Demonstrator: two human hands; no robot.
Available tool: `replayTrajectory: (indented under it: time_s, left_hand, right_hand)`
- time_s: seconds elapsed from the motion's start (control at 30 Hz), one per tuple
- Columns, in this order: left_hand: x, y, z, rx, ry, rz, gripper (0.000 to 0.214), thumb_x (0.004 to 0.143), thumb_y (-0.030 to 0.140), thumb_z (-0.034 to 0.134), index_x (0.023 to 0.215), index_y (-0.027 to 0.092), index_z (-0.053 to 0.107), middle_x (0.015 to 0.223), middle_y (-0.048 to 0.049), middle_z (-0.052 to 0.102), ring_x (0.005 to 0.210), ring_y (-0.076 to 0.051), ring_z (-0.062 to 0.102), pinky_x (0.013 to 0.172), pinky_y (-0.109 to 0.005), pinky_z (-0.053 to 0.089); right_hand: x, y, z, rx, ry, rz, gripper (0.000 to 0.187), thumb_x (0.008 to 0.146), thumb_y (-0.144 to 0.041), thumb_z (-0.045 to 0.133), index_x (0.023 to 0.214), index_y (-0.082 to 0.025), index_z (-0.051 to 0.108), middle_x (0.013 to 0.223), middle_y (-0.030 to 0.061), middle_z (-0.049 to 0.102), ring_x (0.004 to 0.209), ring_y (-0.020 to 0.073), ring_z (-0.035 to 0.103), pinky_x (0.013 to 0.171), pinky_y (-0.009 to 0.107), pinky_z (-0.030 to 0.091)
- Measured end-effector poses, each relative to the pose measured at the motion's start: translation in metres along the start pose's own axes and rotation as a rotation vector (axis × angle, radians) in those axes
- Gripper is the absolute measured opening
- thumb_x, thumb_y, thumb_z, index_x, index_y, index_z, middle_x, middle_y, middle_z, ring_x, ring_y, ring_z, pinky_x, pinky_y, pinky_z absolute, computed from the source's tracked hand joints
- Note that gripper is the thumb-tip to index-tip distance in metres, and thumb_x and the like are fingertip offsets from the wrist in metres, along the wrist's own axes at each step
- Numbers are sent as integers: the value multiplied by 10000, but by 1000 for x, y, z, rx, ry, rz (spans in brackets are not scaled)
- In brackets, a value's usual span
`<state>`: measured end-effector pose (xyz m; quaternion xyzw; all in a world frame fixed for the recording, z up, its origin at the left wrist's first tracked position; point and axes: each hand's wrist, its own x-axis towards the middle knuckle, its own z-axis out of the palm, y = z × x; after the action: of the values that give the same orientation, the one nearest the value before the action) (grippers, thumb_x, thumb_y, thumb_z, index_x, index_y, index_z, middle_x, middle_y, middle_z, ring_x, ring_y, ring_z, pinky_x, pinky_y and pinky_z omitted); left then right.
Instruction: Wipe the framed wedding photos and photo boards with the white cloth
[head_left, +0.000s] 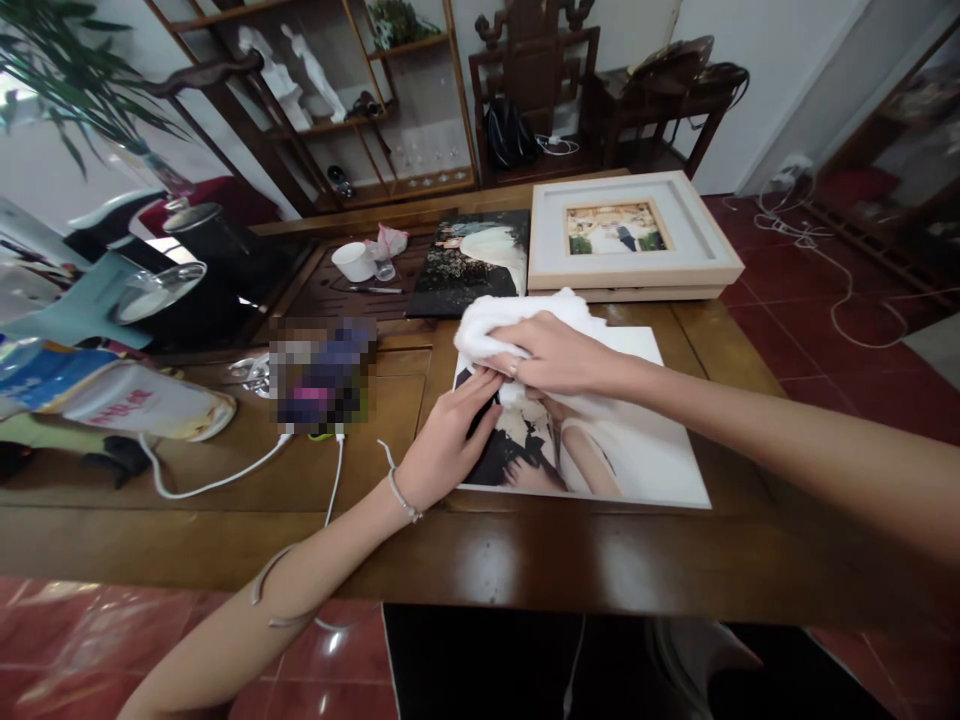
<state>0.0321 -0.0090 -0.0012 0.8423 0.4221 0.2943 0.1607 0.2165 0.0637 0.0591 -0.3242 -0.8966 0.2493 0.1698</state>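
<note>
A large photo print lies flat near the table's front edge, showing part of a figure in white and dark clothing. Bunched under the fingers of my right hand is a white cloth, pressed onto the upper left of the print. My left hand rests flat with fingers stretched along the print's left edge, its fingertips close to the cloth. Cloth and right hand hide the top left part of the picture.
Behind the print lie a dark photo panel and a pale wooden picture frame. On the wooden table, to the left, are a white cup, a milk-powder bag, white cables and a pot.
</note>
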Motion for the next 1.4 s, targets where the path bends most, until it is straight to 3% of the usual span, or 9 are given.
replayTrajectory:
  time_s: [0.17,0.53,0.8,0.9,1.03,1.1,1.23,1.3,1.4]
  left_hand:
    - [-1,-1,0,-12,18,18,397,970,187,485,1352,92,540,1403,-148,559,1357,-237,477,1152,-434,392]
    - [-1,0,0,-18,2,-2,421,978,181,459,1391,112,503,1466,-144,481,1416,-235,380,1177,-486,333]
    - [0,2,-1,-23,-5,-19,426,979,196,468,1401,150,497,1468,-123,484,1418,-238,374,1176,-504,328]
    - [-1,1,0,-18,-4,-20,428,981,201,466,1400,126,495,1467,-138,482,1419,-235,374,1181,-489,325]
    - [-2,0,1,-17,-3,-12,428,981,191,463,1404,139,492,1473,-135,476,1419,-230,376,1182,-491,323]
    - [-2,-1,1,-22,-1,-9,430,980,188,462,1407,149,490,1477,-130,471,1422,-230,368,1181,-497,323]
    - [-1,-1,0,-32,-3,-7,432,974,186,467,1404,153,493,1476,-126,474,1424,-232,364,1179,-506,325]
    - [-1,-1,0,-35,-5,-5,437,973,184,470,1409,173,489,1479,-115,472,1425,-231,362,1178,-515,323]
    - [-1,0,0,-34,-9,-4,435,975,183,468,1409,168,489,1480,-120,469,1424,-232,363,1179,-514,321]
  right_hand:
    - [16,3,2,24,-13,-33,161,836,-211,440,736,-184,564,719,9,607,667,140,485,633,279,306]
    - [-105,45,-46,-146,79,197,310,945,-402,408,705,-223,487,669,13,549,623,162,474,622,325,315]
    - [-103,63,-49,-241,126,196,331,937,-432,392,744,-216,551,667,31,601,638,211,568,673,398,445]
    - [-110,49,-32,-242,98,124,300,917,-386,396,778,-220,603,802,76,683,896,305,654,835,511,495]
    - [-140,5,2,-312,95,-109,214,862,-256,462,848,-203,669,1317,168,598,1345,328,429,1080,588,391]
    - [-155,-22,17,-364,104,-195,142,788,-230,525,787,-234,667,1382,145,548,1356,314,409,1106,576,381]
    - [-170,-62,32,-613,60,-365,89,656,-308,572,618,-364,629,1248,89,647,1255,317,514,930,506,575]
    - [-170,-66,32,-649,28,-417,95,651,-335,566,594,-371,633,1218,104,660,1224,336,536,888,506,597]
    - [-162,-49,26,-548,69,-368,129,709,-279,558,687,-316,679,1293,122,616,1280,310,489,1031,461,506]
